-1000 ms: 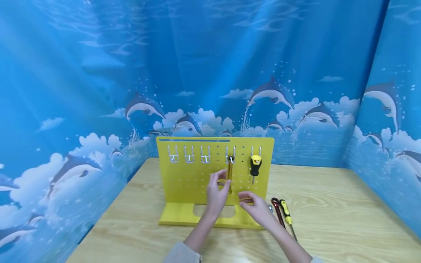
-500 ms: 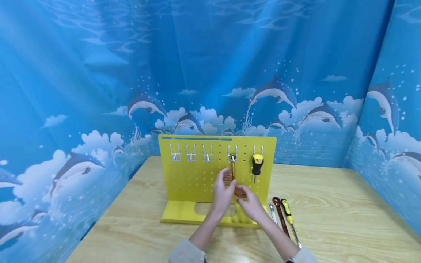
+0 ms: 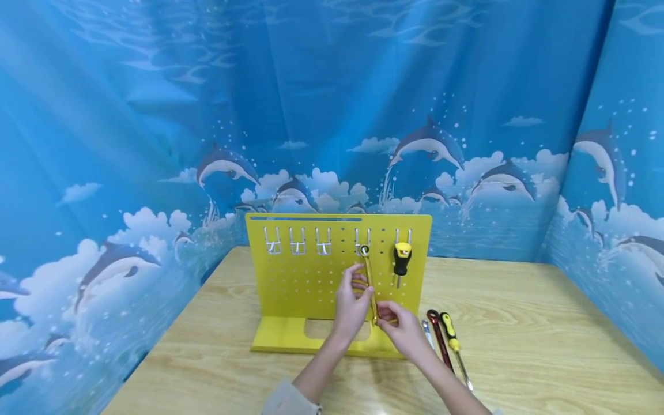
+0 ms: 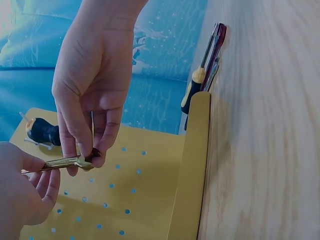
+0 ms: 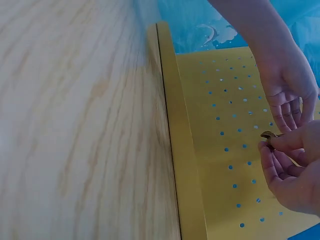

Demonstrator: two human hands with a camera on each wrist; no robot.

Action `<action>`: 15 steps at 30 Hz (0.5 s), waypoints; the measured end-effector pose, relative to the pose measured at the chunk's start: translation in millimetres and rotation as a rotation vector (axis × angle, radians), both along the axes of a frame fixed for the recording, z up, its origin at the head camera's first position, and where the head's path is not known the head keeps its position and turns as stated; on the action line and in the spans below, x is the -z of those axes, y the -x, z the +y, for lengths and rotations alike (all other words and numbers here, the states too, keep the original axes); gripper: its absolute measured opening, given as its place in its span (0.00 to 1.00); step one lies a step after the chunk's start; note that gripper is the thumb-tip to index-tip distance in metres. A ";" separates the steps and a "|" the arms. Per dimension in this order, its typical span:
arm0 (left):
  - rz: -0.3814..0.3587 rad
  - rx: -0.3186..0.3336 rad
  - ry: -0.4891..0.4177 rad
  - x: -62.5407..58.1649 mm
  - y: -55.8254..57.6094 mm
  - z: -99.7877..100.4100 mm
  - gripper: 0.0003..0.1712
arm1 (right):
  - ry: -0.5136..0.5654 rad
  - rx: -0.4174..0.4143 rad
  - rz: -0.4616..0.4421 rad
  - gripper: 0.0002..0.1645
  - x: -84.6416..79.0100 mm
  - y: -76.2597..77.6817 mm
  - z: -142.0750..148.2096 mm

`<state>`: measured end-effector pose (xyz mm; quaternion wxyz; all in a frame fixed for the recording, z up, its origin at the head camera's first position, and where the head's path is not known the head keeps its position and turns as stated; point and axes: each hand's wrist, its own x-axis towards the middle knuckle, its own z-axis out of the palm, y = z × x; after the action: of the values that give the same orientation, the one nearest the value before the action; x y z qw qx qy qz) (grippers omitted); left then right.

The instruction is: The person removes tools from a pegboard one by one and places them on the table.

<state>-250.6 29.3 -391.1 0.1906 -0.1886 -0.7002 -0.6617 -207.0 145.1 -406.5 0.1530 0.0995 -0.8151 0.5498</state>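
Note:
A gold-coloured wrench (image 3: 370,282) slants down from a hook on the yellow pegboard (image 3: 290,288), its ring end at the hook and its lower end out from the board. My left hand (image 3: 353,302) pinches the shaft between thumb and fingers. At the lower, open-jawed end, my right hand (image 3: 403,329) pinches the wrench with thumb and fingertips. In the right wrist view only the wrench's end (image 5: 269,134) shows past the right thumb. Whether the ring encloses the hook is too small to tell.
A short yellow-and-black screwdriver (image 3: 402,258) hangs on the right hook. Several wire hooks (image 3: 298,248) line the board's left side. On the wooden table (image 3: 529,323), right of the board, lie a red wrench (image 3: 440,337), a silver tool (image 3: 427,332) and a long screwdriver (image 3: 451,340).
My right hand has come in from the right and taken hold of the wrench's lower end. That end has swung outward and down to the right. My left hand has shifted slightly right.

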 end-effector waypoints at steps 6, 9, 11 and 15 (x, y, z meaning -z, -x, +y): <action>-0.003 0.022 0.007 -1.0 -11.0 -1.8 0.26 | 0.000 -0.035 -0.026 0.17 -4.1 -12.2 3.1; -0.003 0.030 0.006 -3.2 -16.6 -1.9 0.26 | -0.016 -0.044 -0.007 0.16 -4.9 -16.3 5.0; -0.007 0.036 0.004 -4.9 -20.3 -1.8 0.26 | -0.032 -0.047 0.006 0.16 -5.7 -18.8 6.2; -0.005 0.046 -0.004 -9.1 -27.8 -1.3 0.25 | -0.056 -0.063 0.038 0.15 -8.1 -24.4 9.3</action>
<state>-222.8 28.0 -382.0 0.1737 -0.2027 -0.6949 -0.6677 -182.7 154.5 -398.4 0.1480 0.1400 -0.8237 0.5291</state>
